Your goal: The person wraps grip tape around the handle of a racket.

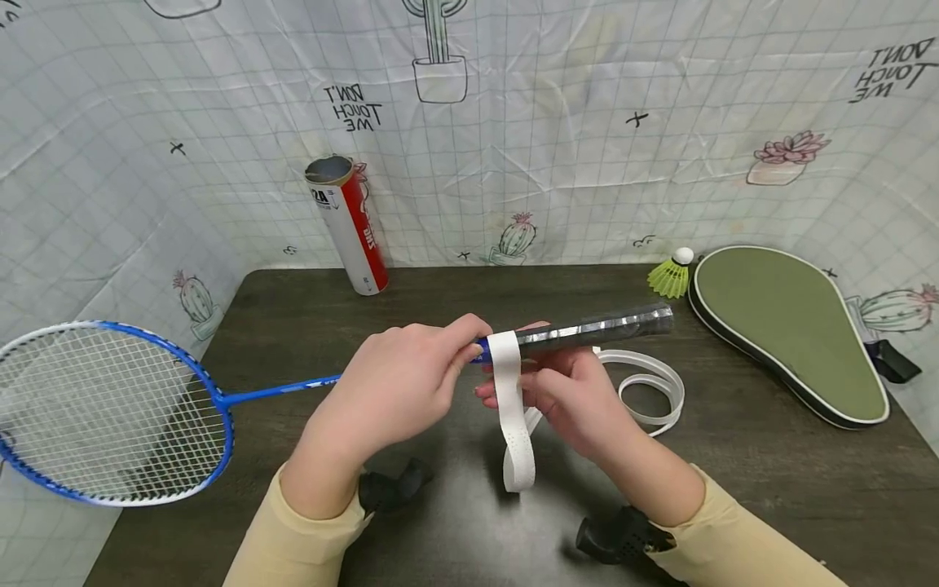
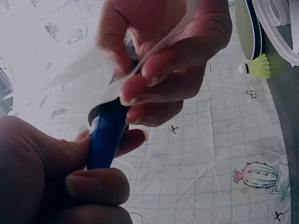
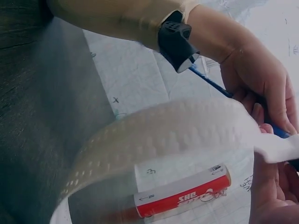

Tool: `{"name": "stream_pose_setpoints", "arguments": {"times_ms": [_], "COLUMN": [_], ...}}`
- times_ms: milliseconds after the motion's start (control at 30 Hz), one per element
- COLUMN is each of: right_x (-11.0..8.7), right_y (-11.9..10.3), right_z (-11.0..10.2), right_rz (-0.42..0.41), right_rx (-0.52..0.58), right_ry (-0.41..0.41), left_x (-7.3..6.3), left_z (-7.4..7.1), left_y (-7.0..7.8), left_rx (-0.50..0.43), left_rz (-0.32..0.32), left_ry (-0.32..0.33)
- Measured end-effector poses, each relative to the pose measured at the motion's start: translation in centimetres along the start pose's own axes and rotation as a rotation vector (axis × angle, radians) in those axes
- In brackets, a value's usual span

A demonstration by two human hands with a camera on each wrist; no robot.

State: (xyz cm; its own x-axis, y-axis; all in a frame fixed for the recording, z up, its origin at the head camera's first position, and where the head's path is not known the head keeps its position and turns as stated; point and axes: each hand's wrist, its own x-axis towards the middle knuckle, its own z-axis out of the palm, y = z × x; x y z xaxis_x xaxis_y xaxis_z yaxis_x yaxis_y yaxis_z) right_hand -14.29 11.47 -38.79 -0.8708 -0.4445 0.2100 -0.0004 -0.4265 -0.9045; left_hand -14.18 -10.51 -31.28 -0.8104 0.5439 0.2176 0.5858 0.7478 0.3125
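Observation:
A blue badminton racket (image 1: pixel 282 389) lies across the head view, its strung head at left. My left hand (image 1: pixel 399 375) grips it around the blue cone (image 2: pixel 106 140) just below the dark, plastic-covered handle (image 1: pixel 601 328). White perforated grip tape (image 1: pixel 506 391) passes over the handle's start beside my left thumb and hangs in a loop in front. My right hand (image 1: pixel 579 399) is under the handle, pinching the tape between thumb and fingers, as the left wrist view shows. In the right wrist view the tape (image 3: pixel 177 126) arcs broadly across the foreground.
The rest of the tape lies in a loose coil (image 1: pixel 678 399) right of my right hand. Behind stands a red and white shuttlecock tube (image 1: pixel 352 228). A yellow shuttlecock (image 1: pixel 671 275) sits beside a green racket case (image 1: pixel 792 326) at right. Patterned cloth (image 1: pixel 557 163) encloses the dark table (image 1: pixel 455 522).

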Motion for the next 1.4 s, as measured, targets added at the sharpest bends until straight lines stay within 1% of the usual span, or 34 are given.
{"name": "stream_pose_setpoints", "arguments": {"times_ms": [33, 100, 267, 367, 500, 600, 700, 733, 800, 933, 967, 1033, 1100, 1233, 1300, 1400], "right_x": [0.0, 0.0, 0.1, 0.1, 0.2, 0.1, 0.0, 0.0, 0.1, 0.1, 0.0, -0.1, -0.1, -0.1, 0.0, 0.0], "right_y": [0.0, 0.0, -0.1, -0.1, -0.1, -0.1, -0.1, -0.2, -0.3, -0.6, -0.6, -0.7, -0.7, -0.5, -0.5, -0.7], "right_z": [0.0, 0.1, 0.6, 0.6, 0.7, 0.7, 0.6, 0.6, 0.6, 0.9, 1.0, 1.3, 1.6, 1.8, 1.8, 1.7], "right_rz": [0.004, 0.015, 0.054, 0.068, 0.068, 0.047, 0.017, 0.004, -0.010, -0.012, -0.008, -0.012, -0.023, -0.026, 0.002, 0.057], "right_rx": [0.017, 0.008, -0.063, -0.068, -0.118, -0.173, -0.174, -0.170, -0.136, -0.060, -0.038, -0.017, -0.010, -0.014, 0.001, 0.031], "right_ry": [-0.011, -0.010, 0.091, 0.109, 0.120, 0.134, 0.131, 0.136, 0.150, 0.214, 0.228, 0.259, 0.290, 0.328, 0.332, 0.326], "left_x": [0.0, 0.0, 0.2, 0.3, 0.3, 0.3, 0.3, 0.3, 0.3, 0.3, 0.3, 0.3, 0.3, 0.4, 0.5, 0.6], "left_z": [0.0, 0.0, 0.3, 0.4, 0.2, 0.2, 0.2, 0.3, 0.5, 0.9, 1.0, 1.1, 1.2, 1.3, 1.4, 1.6], "left_y": [0.0, 0.0, 0.0, 0.0, 0.0, 0.0, 0.1, 0.1, 0.3, 0.5, 0.5, 0.5, 0.4, 0.4, 0.5, 0.6], "left_rx": [0.002, 0.011, 0.028, 0.029, 0.018, 0.005, -0.008, -0.007, 0.009, 0.097, 0.121, 0.154, 0.168, 0.181, 0.202, 0.244], "left_rz": [-0.003, -0.011, -0.009, -0.014, -0.023, -0.027, -0.031, -0.025, 0.012, 0.122, 0.146, 0.172, 0.189, 0.203, 0.200, 0.186], "left_ry": [-0.005, -0.005, -0.022, -0.041, -0.071, -0.097, -0.099, -0.085, -0.026, 0.144, 0.180, 0.225, 0.239, 0.232, 0.237, 0.268]}}
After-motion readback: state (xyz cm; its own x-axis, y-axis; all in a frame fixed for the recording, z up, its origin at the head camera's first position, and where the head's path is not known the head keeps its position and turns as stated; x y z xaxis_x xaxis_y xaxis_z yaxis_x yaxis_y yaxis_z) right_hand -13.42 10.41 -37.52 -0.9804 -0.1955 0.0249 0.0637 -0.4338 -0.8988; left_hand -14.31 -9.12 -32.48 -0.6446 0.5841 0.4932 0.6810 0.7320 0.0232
